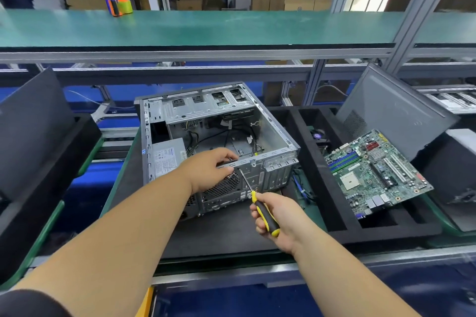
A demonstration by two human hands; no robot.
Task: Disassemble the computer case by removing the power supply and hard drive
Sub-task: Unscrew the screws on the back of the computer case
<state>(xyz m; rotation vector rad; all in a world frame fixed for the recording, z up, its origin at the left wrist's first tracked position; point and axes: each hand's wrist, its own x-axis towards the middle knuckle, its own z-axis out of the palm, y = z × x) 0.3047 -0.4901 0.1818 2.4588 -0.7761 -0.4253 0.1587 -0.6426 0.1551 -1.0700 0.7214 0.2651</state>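
Open computer case (219,136) lying on its side on a dark foam tray (231,226), rear panel toward the worker; power supply (168,156) seated in the near-left corner, cables trailing into the bay; hard drive not identifiable in this view. Left hand (208,170) clamped over the upper rear edge of the case, steadying it; right hand (278,219) closed around a yellow-and-black screwdriver (255,198), tip set against the rear panel beside the fan grille (224,185), probably at a supply screw. Risks: a tilted tip may cam out and strip the head or jab the left fingers close by; a freed screw may drop inside; the removed motherboard (373,175) lies well apart.
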